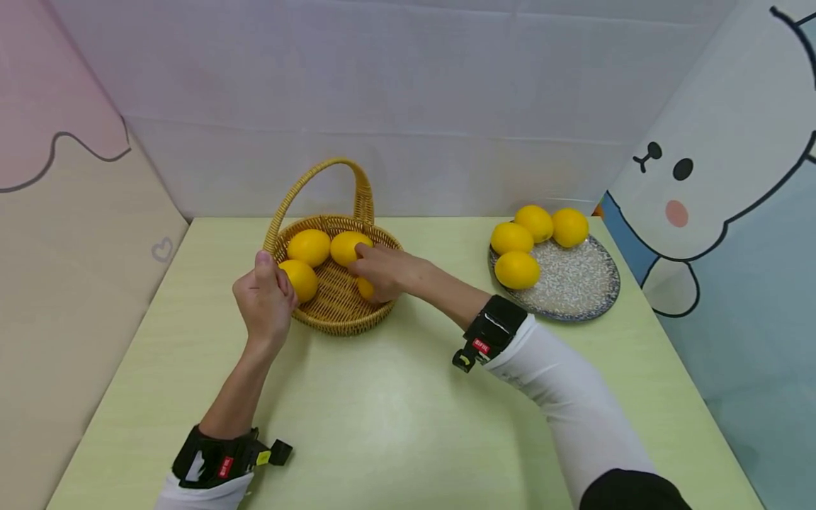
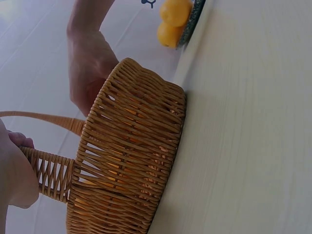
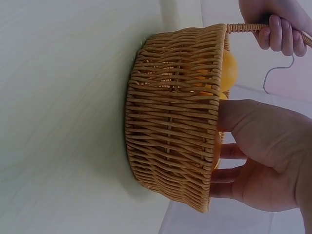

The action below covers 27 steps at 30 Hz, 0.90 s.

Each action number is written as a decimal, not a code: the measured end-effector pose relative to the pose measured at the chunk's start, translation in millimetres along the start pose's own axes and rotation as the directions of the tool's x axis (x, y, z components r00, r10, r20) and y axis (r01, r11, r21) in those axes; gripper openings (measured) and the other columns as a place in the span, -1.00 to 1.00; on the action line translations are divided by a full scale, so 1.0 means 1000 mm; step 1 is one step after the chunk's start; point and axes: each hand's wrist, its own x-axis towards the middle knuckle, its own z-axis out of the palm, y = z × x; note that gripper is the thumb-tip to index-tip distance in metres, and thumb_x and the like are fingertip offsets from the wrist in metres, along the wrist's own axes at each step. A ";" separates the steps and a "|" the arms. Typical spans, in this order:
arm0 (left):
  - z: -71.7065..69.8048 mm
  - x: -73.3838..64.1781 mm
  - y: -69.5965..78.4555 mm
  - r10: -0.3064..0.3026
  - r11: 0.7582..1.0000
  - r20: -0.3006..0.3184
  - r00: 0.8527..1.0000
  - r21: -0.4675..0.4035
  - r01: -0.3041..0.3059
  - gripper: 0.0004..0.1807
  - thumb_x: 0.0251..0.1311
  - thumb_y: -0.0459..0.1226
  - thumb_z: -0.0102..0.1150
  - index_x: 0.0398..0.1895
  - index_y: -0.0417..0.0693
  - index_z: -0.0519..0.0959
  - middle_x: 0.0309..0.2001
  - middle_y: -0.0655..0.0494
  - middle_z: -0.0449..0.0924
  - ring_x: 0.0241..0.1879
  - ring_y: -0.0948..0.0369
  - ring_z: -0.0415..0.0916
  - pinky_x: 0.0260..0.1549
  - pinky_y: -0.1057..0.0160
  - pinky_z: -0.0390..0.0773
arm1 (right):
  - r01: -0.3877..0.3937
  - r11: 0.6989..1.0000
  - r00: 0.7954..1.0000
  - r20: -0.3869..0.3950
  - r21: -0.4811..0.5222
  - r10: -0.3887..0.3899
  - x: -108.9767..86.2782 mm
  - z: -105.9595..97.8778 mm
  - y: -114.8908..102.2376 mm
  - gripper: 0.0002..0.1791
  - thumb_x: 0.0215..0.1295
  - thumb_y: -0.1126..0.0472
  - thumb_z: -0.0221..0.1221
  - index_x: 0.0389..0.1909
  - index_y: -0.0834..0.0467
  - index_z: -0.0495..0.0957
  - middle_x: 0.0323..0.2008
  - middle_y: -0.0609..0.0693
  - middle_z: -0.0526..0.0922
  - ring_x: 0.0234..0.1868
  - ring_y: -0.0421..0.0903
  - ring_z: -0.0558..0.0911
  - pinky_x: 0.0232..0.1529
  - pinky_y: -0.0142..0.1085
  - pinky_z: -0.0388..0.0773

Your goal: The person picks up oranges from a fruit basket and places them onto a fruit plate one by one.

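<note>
A woven basket (image 1: 341, 322) with an arched handle (image 1: 312, 170) stands on the table with several lemons (image 1: 309, 247) in it. My left hand (image 1: 264, 294) grips the handle low on its left side; in the left wrist view its fingers (image 2: 22, 140) wrap around the woven strip. The right hand (image 1: 382, 273) reaches over the rim into the basket, fingers pointing down. Its thumb and fingers are around a lemon (image 1: 365, 288), mostly hidden beneath the hand. In the right wrist view, that lemon (image 3: 217, 148) shows between the thumb and fingers, whose tips the basket wall hides.
Right of the basket, a speckled round plate (image 1: 576, 280) with a dark rim holds several lemons (image 1: 517, 270) along its left and back edges. A white cloth wall (image 1: 408, 85) rises behind the pale table (image 1: 382, 425). Printed panels stand at both sides.
</note>
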 end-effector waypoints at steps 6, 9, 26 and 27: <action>0.000 0.000 0.001 0.009 1.000 0.009 1.000 0.002 -0.009 -0.28 0.61 -0.09 -0.13 -0.84 -0.20 0.25 -0.88 0.25 0.21 -0.92 0.30 0.06 -0.98 0.46 0.11 | 0.023 1.000 1.000 0.003 0.008 -0.023 -0.001 -0.001 0.002 -0.43 0.24 0.09 0.40 0.28 0.05 0.57 0.13 0.08 0.44 -0.11 -0.05 0.47 -0.08 -0.24 0.54; 0.000 0.000 0.001 0.005 1.000 0.011 1.000 -0.004 -0.005 -0.28 0.61 -0.10 -0.13 -0.84 -0.22 0.24 -0.88 0.25 0.21 -0.92 0.31 0.06 -0.98 0.46 0.10 | 0.037 0.999 0.999 0.008 0.028 -0.037 -0.001 -0.002 0.003 -0.42 0.25 0.09 0.40 0.30 0.06 0.56 0.15 0.08 0.43 -0.09 -0.06 0.46 -0.06 -0.24 0.52; 0.003 0.000 0.002 0.010 1.000 -0.004 1.000 -0.020 -0.010 -0.27 0.61 -0.15 -0.13 -0.85 -0.31 0.21 -0.89 0.23 0.22 -0.93 0.30 0.08 -0.98 0.45 0.07 | 0.118 0.971 0.973 -0.220 0.206 -0.071 -0.014 -0.007 0.015 -0.38 0.16 -0.03 0.40 0.25 0.03 0.56 0.21 -0.01 0.38 0.10 -0.14 0.40 0.14 -0.30 0.46; 0.003 0.000 0.002 0.010 1.000 -0.004 1.000 -0.024 -0.010 -0.27 0.61 -0.15 -0.13 -0.84 -0.31 0.21 -0.88 0.24 0.22 -0.93 0.31 0.08 -0.98 0.45 0.08 | 0.133 0.967 0.967 -0.244 0.218 -0.078 -0.015 -0.007 0.016 -0.38 0.16 -0.02 0.41 0.25 0.05 0.56 0.21 0.00 0.38 0.11 -0.13 0.40 0.14 -0.30 0.46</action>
